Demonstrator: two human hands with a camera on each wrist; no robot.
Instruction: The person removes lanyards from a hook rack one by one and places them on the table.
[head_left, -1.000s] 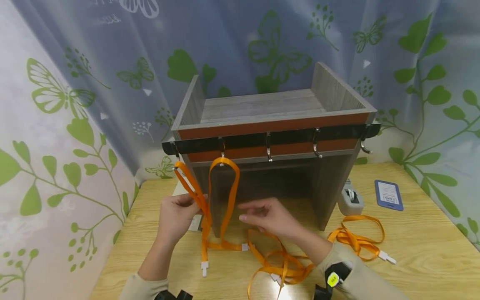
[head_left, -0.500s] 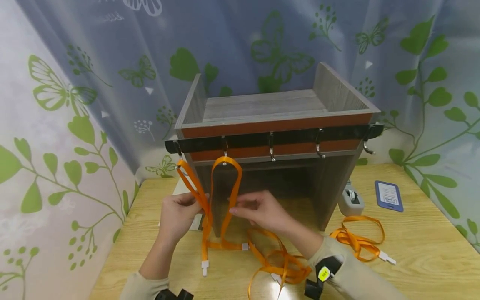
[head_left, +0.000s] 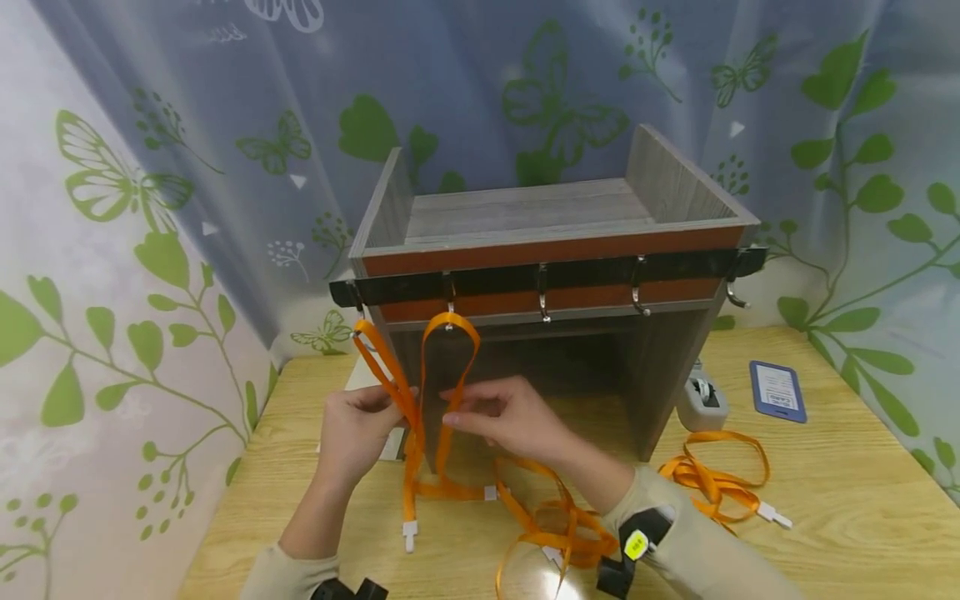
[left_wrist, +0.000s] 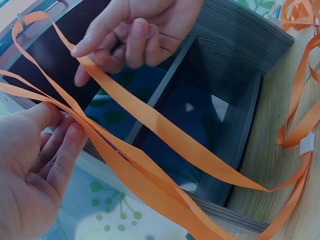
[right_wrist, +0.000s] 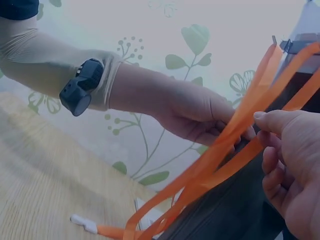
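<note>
One orange lanyard [head_left: 386, 367] hangs from the leftmost hook of a black hook rail [head_left: 495, 282]. My left hand [head_left: 356, 429] pinches its straps below the hook. On the second hook hangs another orange lanyard [head_left: 450, 318], its loop spread wide. My right hand [head_left: 510, 417] has thumb and forefinger on the right strand of that loop, as the left wrist view shows with the orange strap [left_wrist: 160, 125] passing between them. The straps cross near my left fingers. A white clip [head_left: 409, 533] dangles at the lower end, and a white connector [head_left: 491, 492] lies to its right.
The rail runs along the front of a grey wooden shelf [head_left: 525, 215]; three further hooks carry nothing. Tangled orange lanyards [head_left: 577, 533] lie on the table [head_left: 847, 517], with another lanyard [head_left: 705, 479] to the right. A blue card holder [head_left: 777, 390] and a whitish device [head_left: 701, 408] are beside the shelf.
My right hand has moved left from beside the second lanyard and taken its right strand, drawing it slightly leftward. My left hand keeps its pinch in nearly the same place.
</note>
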